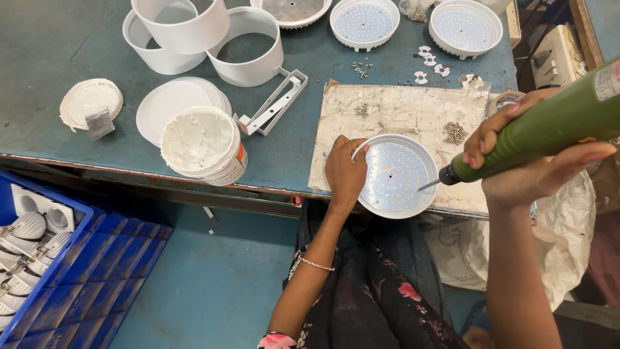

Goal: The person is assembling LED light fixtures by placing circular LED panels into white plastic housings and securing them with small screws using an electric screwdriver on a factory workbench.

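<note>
Head view, looking down on a teal bench (64, 45). Left hand (344, 173) grips the left rim of a round white LED disc (397, 176), which lies on a stained work board (400, 116) at the bench's front edge, toward the right corner. Right hand (523, 158) is wrapped around a green electric screwdriver (549, 126); its bit touches, or nearly touches, the disc's right side.

Risks, as judged:
- Disc overhangs the front edge slightly; downward pressure from the bit could tip it off if the left-hand grip slackens.
- Bit sits among the small LEDs; a slip would scratch or crack them.
- Driver is held at a shallow slant, so it could cam out of a screw head.

Counts:
- LED discs: three (one in hand, two at the back edge (365, 22) (465, 27)).
- White cylindrical housings (248, 48): three, back left.
- Tub of white paste (203, 145): one, near the front edge.
- Paste-smeared lid (90, 103): one.
- Metal bracket (274, 103): one.
- Screw heaps on the board (454, 132): two.
- Blue crate (45, 258): one, below the bench, left.
</note>
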